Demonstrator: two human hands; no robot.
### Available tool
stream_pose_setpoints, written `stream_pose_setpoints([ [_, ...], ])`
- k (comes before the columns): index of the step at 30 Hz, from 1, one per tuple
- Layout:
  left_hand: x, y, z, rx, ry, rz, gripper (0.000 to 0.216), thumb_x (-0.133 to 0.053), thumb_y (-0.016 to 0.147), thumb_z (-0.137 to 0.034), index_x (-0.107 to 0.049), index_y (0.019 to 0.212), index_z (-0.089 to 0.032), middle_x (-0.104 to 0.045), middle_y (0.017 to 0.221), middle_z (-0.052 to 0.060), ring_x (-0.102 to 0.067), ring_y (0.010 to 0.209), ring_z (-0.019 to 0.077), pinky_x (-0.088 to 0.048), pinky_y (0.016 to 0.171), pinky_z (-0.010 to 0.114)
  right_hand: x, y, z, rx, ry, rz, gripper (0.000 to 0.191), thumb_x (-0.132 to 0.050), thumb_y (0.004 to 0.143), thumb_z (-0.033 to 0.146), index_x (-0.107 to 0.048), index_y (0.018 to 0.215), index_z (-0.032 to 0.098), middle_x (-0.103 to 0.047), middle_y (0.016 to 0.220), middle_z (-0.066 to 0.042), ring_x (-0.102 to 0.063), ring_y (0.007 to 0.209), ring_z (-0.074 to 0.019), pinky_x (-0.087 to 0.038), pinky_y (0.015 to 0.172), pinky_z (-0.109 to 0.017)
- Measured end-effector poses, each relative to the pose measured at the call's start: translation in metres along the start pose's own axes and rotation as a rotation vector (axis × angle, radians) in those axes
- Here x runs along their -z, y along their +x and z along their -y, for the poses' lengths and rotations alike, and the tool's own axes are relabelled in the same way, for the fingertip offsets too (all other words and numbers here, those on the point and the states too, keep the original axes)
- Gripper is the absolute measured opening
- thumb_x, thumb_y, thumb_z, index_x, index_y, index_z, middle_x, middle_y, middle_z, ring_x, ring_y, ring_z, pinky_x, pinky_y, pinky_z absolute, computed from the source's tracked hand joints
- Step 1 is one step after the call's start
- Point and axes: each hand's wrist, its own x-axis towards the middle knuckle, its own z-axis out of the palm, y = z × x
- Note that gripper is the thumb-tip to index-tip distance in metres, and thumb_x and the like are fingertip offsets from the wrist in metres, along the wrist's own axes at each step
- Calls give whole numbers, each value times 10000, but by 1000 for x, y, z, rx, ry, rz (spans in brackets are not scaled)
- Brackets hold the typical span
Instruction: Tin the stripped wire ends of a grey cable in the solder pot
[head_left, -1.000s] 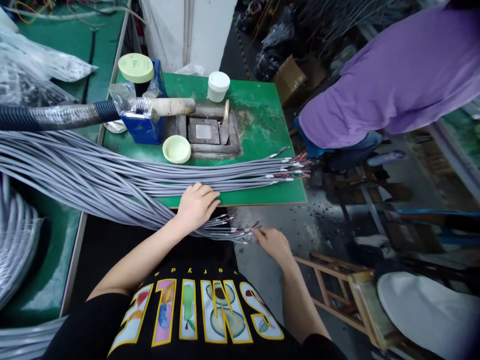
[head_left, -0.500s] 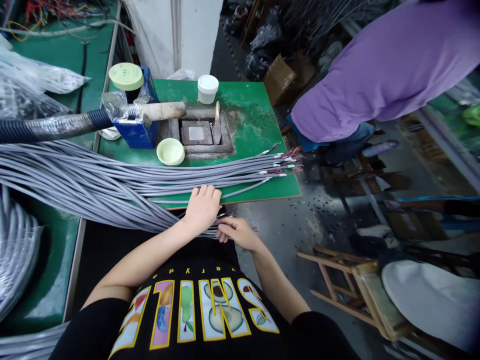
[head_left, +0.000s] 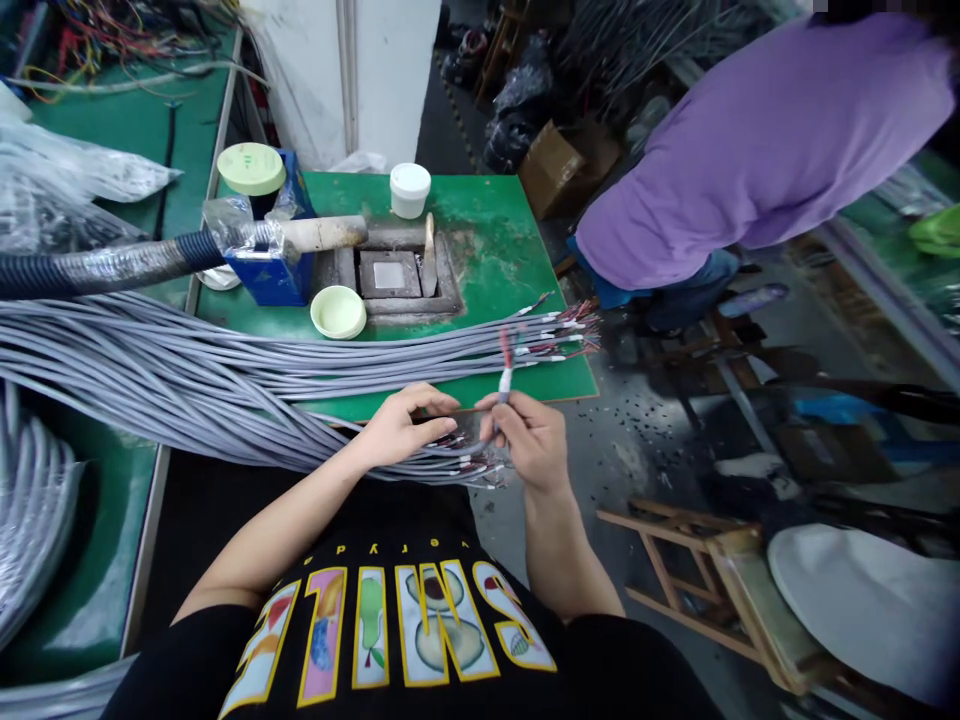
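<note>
My right hand (head_left: 534, 438) pinches a grey cable (head_left: 505, 397) just below its end, which points upward. A white band and blurred red and green wires show at that tip. To its left, my left hand (head_left: 409, 425) has thumb and fingers apart, beside the lower group of cables, and I see nothing held in it. Those lower cable ends (head_left: 480, 468), with white bands and bare thin wires, hang in front of the table edge near my lap. A second group of grey cables (head_left: 420, 350) lies across the green table (head_left: 487, 215), its stripped ends toward the right.
Behind the cables sit a pale green bowl (head_left: 338, 313), a white tub (head_left: 410, 190) and a recessed metal pot (head_left: 390, 275) with a flat stick. A hose (head_left: 322, 233) rests on a blue holder (head_left: 281, 275). A person in purple (head_left: 720, 160) and a wooden stool (head_left: 739, 590) are at right.
My right hand has risen and moved right, lifting one cable end out of the lower group. My left hand has lowered slightly and its fingers have spread.
</note>
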Motion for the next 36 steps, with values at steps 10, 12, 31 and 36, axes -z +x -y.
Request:
stream_pose_setpoints([
  [10,2,-1,-17,192,-654,-345,262,-794,645,-344,-699,790,-148,-655,722,3,-558,651,93,-449,651,223,-20,1,10,-12,-95,298,227,-518,887,338,-658,809,178,-559,513,39,-466,464,-82,-372,502,-221],
  [12,3,3,-19,185,-727,-374,253,-803,628,-325,-689,764,-145,-647,698,-6,-539,619,73,-438,620,200,-21,1,11,-2,-112,328,236,-510,891,341,-659,818,173,-558,512,37,-459,461,-83,-370,501,-225],
  [31,-4,-5,-7,-184,-384,-609,164,-657,812,-342,-710,861,-195,-706,718,32,-629,628,125,-499,618,270,-26,1,8,-20,-77,349,299,-502,891,420,-652,814,173,-544,502,32,-460,457,-93,-371,504,-234],
  [36,1,2,-8,-52,-595,-606,265,-761,691,-406,-699,773,-162,-675,615,8,-597,513,90,-480,504,201,-28,2,12,-24,-97,405,270,-494,893,377,-659,830,172,-540,503,36,-439,447,-85,-358,498,-231],
])
